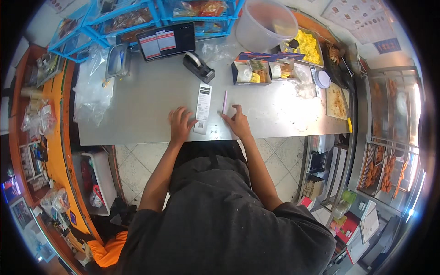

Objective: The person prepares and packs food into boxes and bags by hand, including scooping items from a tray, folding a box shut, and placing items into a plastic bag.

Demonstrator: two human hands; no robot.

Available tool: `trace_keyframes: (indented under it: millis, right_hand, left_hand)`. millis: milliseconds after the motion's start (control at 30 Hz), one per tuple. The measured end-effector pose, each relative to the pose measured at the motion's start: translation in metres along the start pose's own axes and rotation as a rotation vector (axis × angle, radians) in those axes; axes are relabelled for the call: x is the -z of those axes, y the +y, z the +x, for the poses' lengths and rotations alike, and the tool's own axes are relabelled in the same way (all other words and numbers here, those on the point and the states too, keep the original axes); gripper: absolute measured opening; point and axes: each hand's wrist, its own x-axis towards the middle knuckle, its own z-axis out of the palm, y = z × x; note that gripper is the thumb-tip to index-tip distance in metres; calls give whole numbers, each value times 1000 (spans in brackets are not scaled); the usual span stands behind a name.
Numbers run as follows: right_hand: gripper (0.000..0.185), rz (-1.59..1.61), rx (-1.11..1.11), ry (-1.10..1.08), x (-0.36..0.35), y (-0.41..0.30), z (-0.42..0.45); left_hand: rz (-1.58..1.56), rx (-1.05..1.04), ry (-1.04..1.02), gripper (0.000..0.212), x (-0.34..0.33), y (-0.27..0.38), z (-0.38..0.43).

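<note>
A printed paper receipt (pixel 203 109) lies lengthwise on the steel table (pixel 144 120). Just left of it, my left hand (pixel 180 124) rests over the table edge, fingers spread, thumb at the receipt's side. My right hand (pixel 239 123) has its thumb by the lower end of a slim pink pen (pixel 225 101) and its index finger bent; it holds nothing. Beyond the receipt stands a black tape dispenser (pixel 198 67). Two open cardboard food boxes, the left one (pixel 252 72) and the right one (pixel 281 69), contain white wrapped portions and yellow food.
A tablet (pixel 166 41) leans before blue plastic racks (pixel 122 24). Behind the boxes are a clear plastic tub (pixel 266 25) and a tray of yellow food (pixel 307 46). A steel container (pixel 117 61) and plastic bags (pixel 92 92) lie left, a cutting board (pixel 337 101) right.
</note>
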Motion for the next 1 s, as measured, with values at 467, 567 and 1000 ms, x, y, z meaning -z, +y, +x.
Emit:
trace_keyframes:
  millis: [467,567,1000]
  right_hand:
    - [14,294,-29,-191,104,110,-43]
    - [16,265,-91,-285,133,100,-23]
    - [35,-158,687,58,112,34,130]
  left_hand:
    - [-974,1259,215,55,91,132,-235]
    - [-962,1476,530,55,97,185,-224]
    - [-1384,1443,541,51,104,180,-60]
